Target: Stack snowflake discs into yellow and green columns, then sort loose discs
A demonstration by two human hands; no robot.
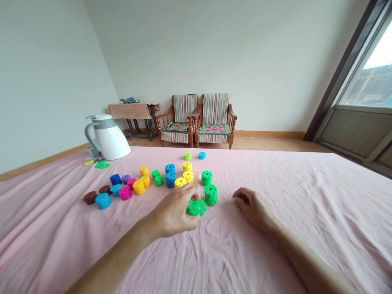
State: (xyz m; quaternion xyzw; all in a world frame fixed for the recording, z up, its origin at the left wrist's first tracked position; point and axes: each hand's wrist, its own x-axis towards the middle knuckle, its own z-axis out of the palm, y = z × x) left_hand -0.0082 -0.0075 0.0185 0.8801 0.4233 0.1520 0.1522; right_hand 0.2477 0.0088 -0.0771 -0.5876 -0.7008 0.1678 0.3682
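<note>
My left hand (176,210) is closed on green notched plastic discs (200,208), held at its fingertips just above or against the cloth; their lower side is hidden. Right beyond them stand a taller green disc stack (210,195) and another green stack (206,178). Yellow stacks (180,182) lie just past my left knuckles, partly covered by the hand. My right hand (254,206) rests on the cloth to the right of the green stacks, fingers loosely curled with a gap at the thumb, and nothing shows in it.
Left of my hands are several blue (170,179), orange (139,187), pink (125,192), light-blue (103,201) and brown (90,197) stacks. Loose discs (102,164) lie by a white jug (112,139). Pink cloth (290,183) covers the table; two chairs (215,118) stand beyond.
</note>
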